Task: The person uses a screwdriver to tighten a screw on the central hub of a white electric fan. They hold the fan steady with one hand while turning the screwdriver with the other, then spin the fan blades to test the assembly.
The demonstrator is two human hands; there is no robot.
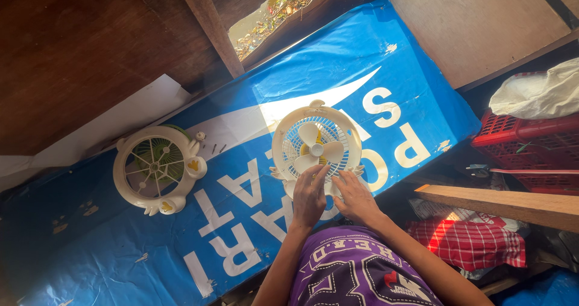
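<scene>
Cream plastic makes up the small round fan (316,147), which is laid flat near the middle of the counter (120,252), its white blades seen over a blue grille inside the pale ring. The counter is covered by a blue sheet with large white lettering. Both hands are placed at the fan's near rim, at about six o'clock of the ring. The left hand (309,198) is laid with its fingers curled over the lower edge, the fingertips reaching towards the blades; the right hand (356,197) is spread flat just beside it, its fingers touching the rim at about five o'clock. The two hands are close together, but neither is seen clamped round the fan; the fingers are held loosely open against it. A second fan housing (158,168), cream with a green part seen through its spokes and small yellow marks on its lugs, is lying well apart at nine o'clock from the first. A few small screws (216,150) are scattered between the two. At three o'clock a red basket (531,143) is seen with a white bag (537,95) on top, and a red checked cloth (470,239) is lying below a wooden beam (506,203).
</scene>
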